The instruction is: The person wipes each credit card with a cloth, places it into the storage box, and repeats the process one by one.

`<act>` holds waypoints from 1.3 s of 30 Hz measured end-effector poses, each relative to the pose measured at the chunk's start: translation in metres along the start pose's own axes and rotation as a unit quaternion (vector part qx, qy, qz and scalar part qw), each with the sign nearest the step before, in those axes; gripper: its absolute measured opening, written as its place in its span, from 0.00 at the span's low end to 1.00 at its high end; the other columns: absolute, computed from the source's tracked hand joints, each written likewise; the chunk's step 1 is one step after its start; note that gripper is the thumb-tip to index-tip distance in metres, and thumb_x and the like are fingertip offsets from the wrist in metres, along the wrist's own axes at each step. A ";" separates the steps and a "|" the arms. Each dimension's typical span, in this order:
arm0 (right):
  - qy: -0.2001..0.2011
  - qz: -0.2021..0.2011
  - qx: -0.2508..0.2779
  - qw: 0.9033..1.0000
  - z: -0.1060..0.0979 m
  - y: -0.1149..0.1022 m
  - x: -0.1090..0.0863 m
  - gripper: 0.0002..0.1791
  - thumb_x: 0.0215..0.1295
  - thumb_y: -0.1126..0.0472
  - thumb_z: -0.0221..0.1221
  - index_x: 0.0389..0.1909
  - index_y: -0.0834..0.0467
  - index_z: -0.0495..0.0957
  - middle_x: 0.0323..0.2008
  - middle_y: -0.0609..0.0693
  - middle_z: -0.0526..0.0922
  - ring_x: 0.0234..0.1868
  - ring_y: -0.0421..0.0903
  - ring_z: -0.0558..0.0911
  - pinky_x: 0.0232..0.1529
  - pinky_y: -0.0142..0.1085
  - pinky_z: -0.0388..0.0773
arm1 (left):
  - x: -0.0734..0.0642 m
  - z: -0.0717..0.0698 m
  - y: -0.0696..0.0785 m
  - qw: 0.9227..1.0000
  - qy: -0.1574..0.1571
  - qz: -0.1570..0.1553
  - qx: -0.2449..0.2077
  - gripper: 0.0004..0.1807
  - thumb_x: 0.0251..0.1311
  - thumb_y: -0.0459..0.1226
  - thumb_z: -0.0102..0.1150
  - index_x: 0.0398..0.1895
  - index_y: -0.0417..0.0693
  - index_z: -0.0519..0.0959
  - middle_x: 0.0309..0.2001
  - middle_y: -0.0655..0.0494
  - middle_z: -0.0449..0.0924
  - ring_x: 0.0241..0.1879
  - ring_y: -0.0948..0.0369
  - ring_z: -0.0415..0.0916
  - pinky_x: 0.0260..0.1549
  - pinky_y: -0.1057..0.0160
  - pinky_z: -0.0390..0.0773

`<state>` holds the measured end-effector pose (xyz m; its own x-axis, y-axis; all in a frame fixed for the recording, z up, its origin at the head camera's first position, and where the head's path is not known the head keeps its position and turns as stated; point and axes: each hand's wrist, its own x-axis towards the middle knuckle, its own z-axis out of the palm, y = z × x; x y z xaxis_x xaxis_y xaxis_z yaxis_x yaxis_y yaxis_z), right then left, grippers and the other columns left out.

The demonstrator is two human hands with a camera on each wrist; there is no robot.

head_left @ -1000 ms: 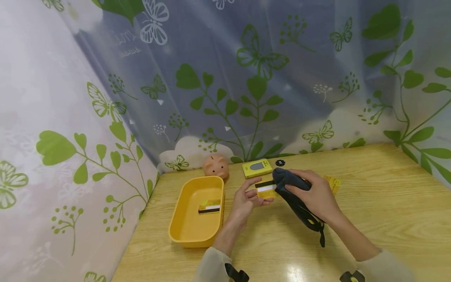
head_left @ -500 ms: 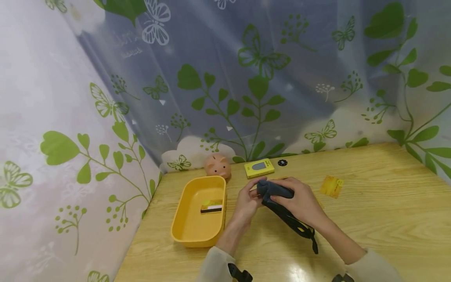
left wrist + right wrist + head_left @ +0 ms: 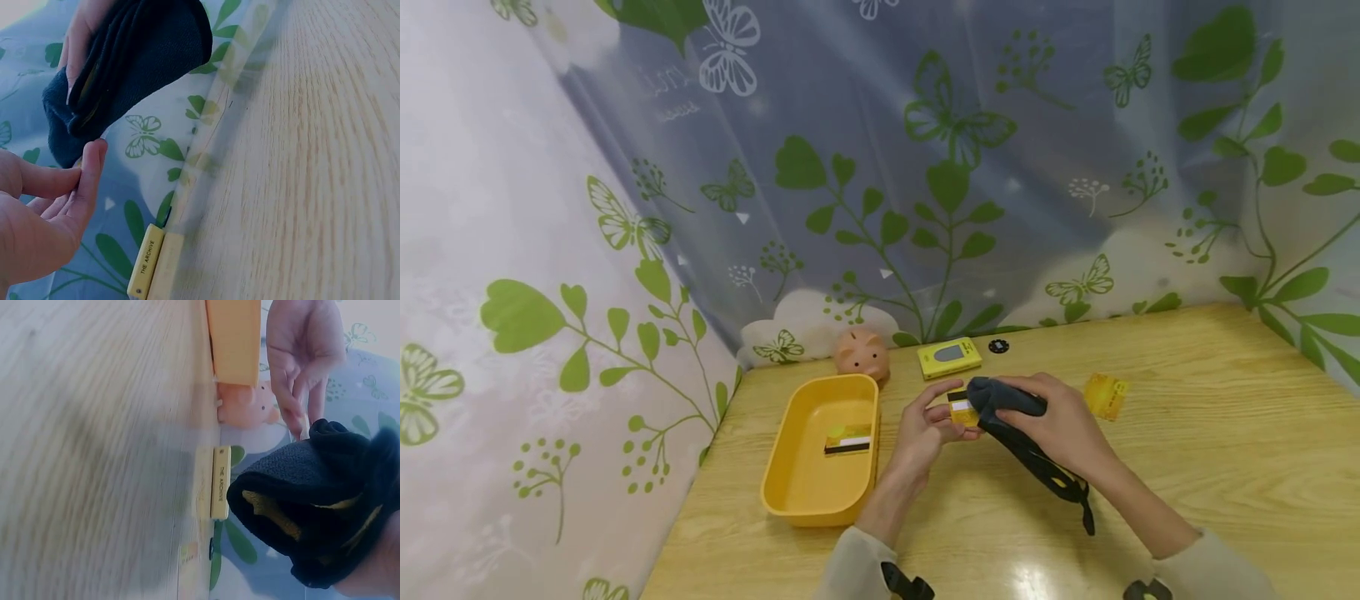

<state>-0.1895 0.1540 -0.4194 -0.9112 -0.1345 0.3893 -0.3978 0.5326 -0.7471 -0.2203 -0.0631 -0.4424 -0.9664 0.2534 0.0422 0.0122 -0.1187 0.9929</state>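
Just right of the yellow tray (image 3: 808,467), the left hand (image 3: 921,425) pinches 1 striped card (image 3: 961,406) between thumb and fingers, so the card lies at its fingertips. Farther right from the tray, the right hand (image 3: 1058,421) grips a dark folded cloth (image 3: 1011,400), which covers the held card's right part; the cloth appears to touch it, though the contact itself is hidden. A 2nd card (image 3: 847,438) lies inside the tray, against its right wall; a 3rd card (image 3: 1106,396) lies on the table, well right of the tray. Behind the tray's right back corner stands a pink piggy bank (image 3: 859,354); right of and beyond the tray lie a yellow box (image 3: 949,357) and a black disc (image 3: 998,346).
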 end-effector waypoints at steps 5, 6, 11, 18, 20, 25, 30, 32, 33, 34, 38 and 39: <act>0.005 0.014 -0.009 1.000 -0.008 0.004 -0.001 0.25 0.67 0.58 0.71 0.64 0.58 0.82 0.53 0.59 0.84 0.54 0.62 0.82 0.50 0.58 0.82 | -0.001 -0.001 0.000 1.000 -0.003 0.003 -0.012 0.37 0.56 0.12 0.50 0.67 0.49 0.78 0.38 0.39 0.86 0.39 0.44 0.89 0.52 0.37 0.82; 0.005 0.016 -0.011 1.000 -0.010 0.005 -0.001 0.25 0.67 0.57 0.71 0.64 0.58 0.82 0.53 0.60 0.84 0.54 0.62 0.82 0.50 0.58 0.82 | -0.001 -0.001 0.000 1.000 -0.002 0.004 -0.012 0.37 0.56 0.12 0.50 0.67 0.49 0.78 0.36 0.40 0.85 0.39 0.44 0.89 0.51 0.38 0.82; 0.011 0.023 -0.024 0.999 -0.017 0.009 -0.002 0.26 0.67 0.56 0.70 0.65 0.58 0.81 0.53 0.61 0.83 0.52 0.63 0.82 0.46 0.56 0.83 | 0.000 -0.002 0.000 1.000 0.010 0.002 -0.014 0.37 0.56 0.12 0.50 0.66 0.49 0.79 0.22 0.49 0.74 0.40 0.43 0.89 0.49 0.41 0.84; 0.017 0.038 -0.035 0.999 -0.027 0.014 -0.003 0.27 0.68 0.55 0.70 0.66 0.58 0.80 0.54 0.64 0.81 0.49 0.63 0.82 0.37 0.46 0.82 | -0.001 -0.005 0.001 1.000 0.017 -0.004 -0.024 0.37 0.57 0.12 0.51 0.67 0.49 0.78 0.17 0.55 0.64 0.41 0.42 0.89 0.48 0.45 0.85; 0.019 0.039 -0.034 0.998 -0.030 0.014 -0.003 0.27 0.69 0.55 0.69 0.66 0.57 0.80 0.53 0.64 0.81 0.48 0.63 0.83 0.36 0.45 0.82 | -0.001 -0.005 0.001 1.000 0.014 -0.004 -0.025 0.37 0.58 0.12 0.51 0.68 0.49 0.78 0.17 0.55 0.64 0.41 0.42 0.89 0.49 0.43 0.85; 0.026 0.033 -0.022 0.999 -0.034 0.009 -0.002 0.27 0.70 0.54 0.69 0.67 0.56 0.80 0.54 0.63 0.81 0.51 0.64 0.82 0.41 0.52 0.85 | -0.001 -0.005 0.001 1.000 0.011 -0.002 -0.025 0.37 0.58 0.12 0.50 0.68 0.48 0.78 0.17 0.56 0.62 0.42 0.42 0.88 0.50 0.41 0.83; 0.021 0.019 -0.010 1.000 -0.026 0.003 0.000 0.27 0.68 0.55 0.70 0.67 0.55 0.80 0.56 0.60 0.82 0.56 0.64 0.81 0.50 0.60 0.82 | -0.001 -0.003 -0.002 1.000 0.004 -0.010 -0.024 0.36 0.59 0.13 0.52 0.68 0.48 0.77 0.25 0.48 0.79 0.42 0.43 0.89 0.47 0.50 0.86; 0.017 0.012 -0.004 1.000 -0.021 -0.001 0.000 0.27 0.67 0.56 0.70 0.66 0.54 0.80 0.56 0.59 0.82 0.57 0.63 0.81 0.51 0.60 0.82 | 0.000 -0.001 -0.003 1.000 -0.001 -0.015 -0.027 0.36 0.59 0.13 0.52 0.70 0.46 0.76 0.35 0.43 0.86 0.41 0.45 0.89 0.47 0.51 0.87; 0.016 0.008 0.000 1.000 -0.018 -0.003 0.000 0.26 0.67 0.57 0.71 0.66 0.54 0.81 0.56 0.59 0.83 0.57 0.63 0.81 0.51 0.59 0.82 | 0.001 0.000 -0.004 0.999 -0.003 -0.018 -0.027 0.36 0.59 0.13 0.52 0.70 0.45 0.75 0.40 0.41 0.87 0.41 0.46 0.89 0.47 0.51 0.87; 0.015 0.006 0.005 1.000 -0.015 -0.005 0.000 0.26 0.67 0.57 0.71 0.65 0.54 0.81 0.55 0.58 0.83 0.56 0.62 0.82 0.50 0.58 0.83 | 0.001 0.001 -0.004 0.999 -0.004 -0.018 -0.027 0.36 0.58 0.13 0.53 0.71 0.44 0.75 0.43 0.39 0.87 0.41 0.47 0.89 0.47 0.51 0.87; 0.005 -0.005 0.021 1.000 -0.002 -0.013 0.000 0.25 0.66 0.57 0.71 0.64 0.51 0.83 0.53 0.56 0.84 0.54 0.59 0.83 0.49 0.54 0.84 | 0.002 0.006 -0.005 1.000 0.011 -0.024 -0.014 0.37 0.57 0.14 0.55 0.71 0.43 0.74 0.47 0.38 0.87 0.40 0.53 0.88 0.47 0.51 0.87; 0.002 -0.007 0.025 1.000 0.001 -0.014 0.000 0.24 0.66 0.57 0.72 0.63 0.51 0.83 0.52 0.55 0.84 0.54 0.58 0.83 0.49 0.53 0.84 | 0.003 0.007 -0.005 1.000 0.016 -0.025 -0.008 0.37 0.57 0.15 0.56 0.71 0.43 0.74 0.47 0.38 0.87 0.40 0.54 0.88 0.46 0.51 0.87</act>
<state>-0.1843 0.1453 -0.4093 -0.9048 -0.1383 0.4029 -0.4161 0.4888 -0.7668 -0.2213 -0.0556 -0.4465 -0.9736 0.2278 -0.0105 -0.0393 -0.1225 0.9917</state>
